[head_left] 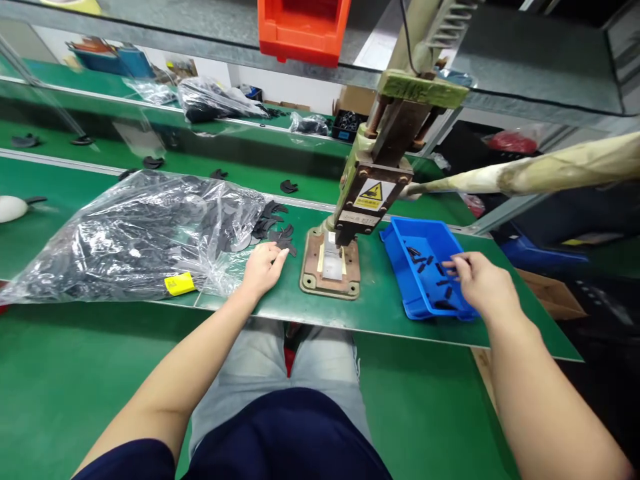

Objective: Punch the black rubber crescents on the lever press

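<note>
Your left hand (264, 267) lies palm down, fingers loose and open, tips at the black crescent parts (274, 230) spilling from the plastic bag (135, 233). Your right hand (481, 283) is in the blue bin (397, 260), fingers bent over small black pieces (423, 257); can't tell if it grips one. The hand press (350, 213) stands between your hands.

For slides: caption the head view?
Left hand at loose black parts beside the press; right hand reaches into the blue bin.
</note>
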Tool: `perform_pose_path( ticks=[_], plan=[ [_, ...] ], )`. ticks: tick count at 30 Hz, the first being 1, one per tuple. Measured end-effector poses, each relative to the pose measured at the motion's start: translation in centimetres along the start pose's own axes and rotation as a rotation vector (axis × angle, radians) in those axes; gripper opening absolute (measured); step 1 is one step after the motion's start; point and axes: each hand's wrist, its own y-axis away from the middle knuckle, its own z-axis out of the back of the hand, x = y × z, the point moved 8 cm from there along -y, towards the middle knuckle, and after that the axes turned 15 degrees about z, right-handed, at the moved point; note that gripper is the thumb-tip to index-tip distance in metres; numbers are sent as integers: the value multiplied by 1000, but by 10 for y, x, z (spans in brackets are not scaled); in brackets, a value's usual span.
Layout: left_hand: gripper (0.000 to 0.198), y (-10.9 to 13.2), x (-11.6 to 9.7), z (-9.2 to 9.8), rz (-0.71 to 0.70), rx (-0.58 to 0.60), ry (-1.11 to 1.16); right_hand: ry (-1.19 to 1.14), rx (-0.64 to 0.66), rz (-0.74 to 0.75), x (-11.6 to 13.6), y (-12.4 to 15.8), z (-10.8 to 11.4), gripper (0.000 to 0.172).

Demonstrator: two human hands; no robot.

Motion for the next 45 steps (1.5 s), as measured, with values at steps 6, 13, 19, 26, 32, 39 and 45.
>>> perform_pose_path(
  ticks=[6, 13, 19, 26, 32, 39, 45],
  plan=[
    [28, -3, -8, 9, -35, -107, -55, -497, -248, 98, 86, 23, 0, 48],
    [15, 33, -68, 11, -175, -8, -73, -733, -413, 310, 202, 55, -42, 37],
    [17, 57, -74, 2, -184, 60, -59, -898, -238, 230, 213, 70, -83, 33],
    [17, 69, -49, 4, -139, 58, 68, -934, -300, 203, 193, 93, -87, 21],
    [23, 66, -44, 6, -58, 91, 133, -797, -377, 268, 179, 120, -98, 27],
    [30, 66, -43, 3, -29, 178, 162, -842, -428, 300, 177, 124, -104, 35],
    [33, 65, -38, 4, 28, 166, 182, -793, -403, 339, 181, 125, -102, 37]
  ],
)
